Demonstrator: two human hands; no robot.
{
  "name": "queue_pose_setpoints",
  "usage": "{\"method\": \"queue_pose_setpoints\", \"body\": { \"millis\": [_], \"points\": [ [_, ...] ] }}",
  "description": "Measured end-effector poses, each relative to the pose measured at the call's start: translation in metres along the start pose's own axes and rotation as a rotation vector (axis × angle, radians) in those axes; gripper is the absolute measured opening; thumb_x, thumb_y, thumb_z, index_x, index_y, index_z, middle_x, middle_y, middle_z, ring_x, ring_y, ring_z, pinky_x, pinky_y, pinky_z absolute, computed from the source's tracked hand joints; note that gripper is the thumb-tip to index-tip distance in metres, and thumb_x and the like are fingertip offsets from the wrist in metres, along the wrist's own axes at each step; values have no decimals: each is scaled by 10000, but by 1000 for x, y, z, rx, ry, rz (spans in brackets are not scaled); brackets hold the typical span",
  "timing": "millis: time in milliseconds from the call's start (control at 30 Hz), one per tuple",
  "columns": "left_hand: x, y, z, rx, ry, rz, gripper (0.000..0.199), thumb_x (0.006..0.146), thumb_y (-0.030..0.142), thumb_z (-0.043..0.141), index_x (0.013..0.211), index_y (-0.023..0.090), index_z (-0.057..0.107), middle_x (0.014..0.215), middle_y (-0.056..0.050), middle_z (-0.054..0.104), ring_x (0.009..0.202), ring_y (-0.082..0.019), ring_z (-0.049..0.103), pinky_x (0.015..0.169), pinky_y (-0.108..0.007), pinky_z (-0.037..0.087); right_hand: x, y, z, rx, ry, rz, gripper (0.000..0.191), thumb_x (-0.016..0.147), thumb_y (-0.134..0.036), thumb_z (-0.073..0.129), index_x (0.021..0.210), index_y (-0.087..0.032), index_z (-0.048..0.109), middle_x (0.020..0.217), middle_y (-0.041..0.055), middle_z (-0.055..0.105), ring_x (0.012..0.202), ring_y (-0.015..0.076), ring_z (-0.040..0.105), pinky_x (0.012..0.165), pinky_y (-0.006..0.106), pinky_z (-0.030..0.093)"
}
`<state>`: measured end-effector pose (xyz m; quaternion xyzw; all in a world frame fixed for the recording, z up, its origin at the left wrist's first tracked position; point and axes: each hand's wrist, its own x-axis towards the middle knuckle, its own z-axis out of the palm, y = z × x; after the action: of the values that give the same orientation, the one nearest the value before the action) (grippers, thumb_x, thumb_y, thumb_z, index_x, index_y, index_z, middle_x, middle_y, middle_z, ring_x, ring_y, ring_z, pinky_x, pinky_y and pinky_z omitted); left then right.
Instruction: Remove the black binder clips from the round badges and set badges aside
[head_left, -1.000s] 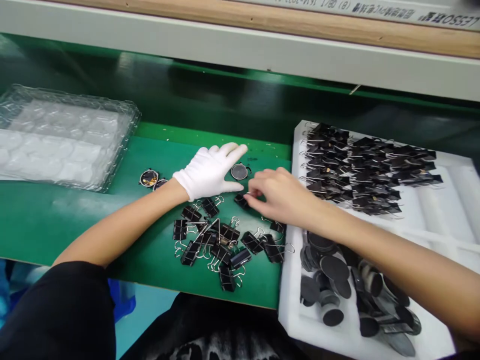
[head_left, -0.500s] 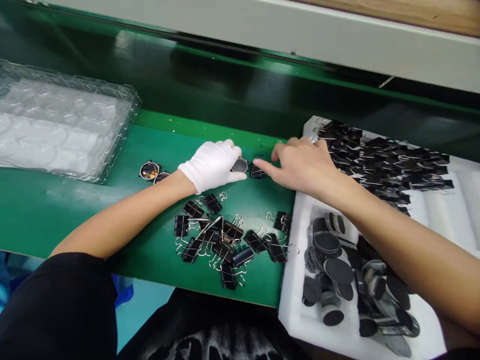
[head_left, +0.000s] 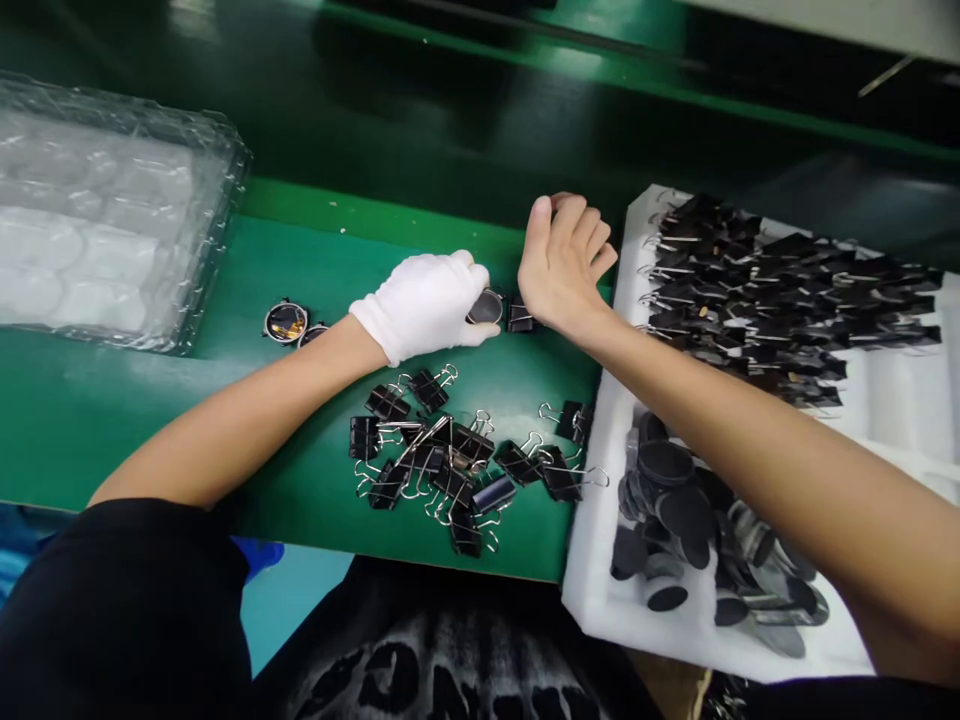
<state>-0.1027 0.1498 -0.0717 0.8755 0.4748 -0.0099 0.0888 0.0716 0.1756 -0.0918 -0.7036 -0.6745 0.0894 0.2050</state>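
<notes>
My left hand (head_left: 429,302), in a white glove, is closed round the edge of a round watch case (head_left: 486,308) with a flat dark disc on its face. Just right of the case, a black binder clip (head_left: 519,314) lies partly hidden behind my right wrist. My right hand (head_left: 568,250) is bare and raised beside that clip, fingers stretched and thumb apart, with nothing visible in it. Left of my gloved hand rest two more round watch cases, one with gold parts showing (head_left: 286,322), the other (head_left: 313,335) half covered by my forearm.
Several loose binder clips (head_left: 454,480) are heaped on the green table (head_left: 300,440) before me. At right, a white foam tray (head_left: 592,560) holds rows of binder clips (head_left: 757,290) and many dark discs (head_left: 666,462). Clear plastic trays (head_left: 97,220) stand at left.
My right hand has turned and lifted away from the binder clip, its fingers now pointing up. My left hand keeps its hold on the watch case. The view has tilted slightly.
</notes>
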Motion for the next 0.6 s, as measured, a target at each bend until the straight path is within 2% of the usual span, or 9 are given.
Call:
{"method": "queue_pose_setpoints", "body": {
  "millis": [100,233,367,500,600],
  "points": [
    [2,-1,3,-40,-4,0,480,931,555,639,1181,146,672,1151,-140,635,1095,-366,655,902,-443,454,1,13,6,52,19,32,675,1091,-605,4,1303,-216,514,1287,189,544,1296,367,513,1072,655,357],
    [4,-1,5,-64,-37,-15,477,960,576,602,1234,188,640,1242,-138,614,1107,-354,633,936,-480,448,3,29,16,66,33,15,655,1067,-654,1,1326,-265,461,1268,198,544,1285,369,482,1067,648,363],
    [6,1,6,-89,-43,-5,493,973,599,591,1267,204,613,1294,-133,583,1134,-331,605,979,-465,432,2,33,19,81,50,46,613,1067,-660,15,1335,-297,429,1256,175,518,1327,392,449,1080,661,356],
    [8,5,7,-117,-43,-11,514,990,619,573,1280,196,596,1284,-124,578,1163,-308,579,1010,-426,418,1,34,19,46,17,-10,580,1065,-700,107,1364,-297,399,1263,179,511,1376,399,399,1100,667,347],
    [8,7,6,-118,-33,-18,530,973,629,602,1269,189,598,1257,-126,591,1168,-313,581,992,-411,428,2,35,21,57,29,-16,608,1062,-699,78,1378,-293,400,1295,181,485,1383,415,413,1091,692,356]
  ]
}}
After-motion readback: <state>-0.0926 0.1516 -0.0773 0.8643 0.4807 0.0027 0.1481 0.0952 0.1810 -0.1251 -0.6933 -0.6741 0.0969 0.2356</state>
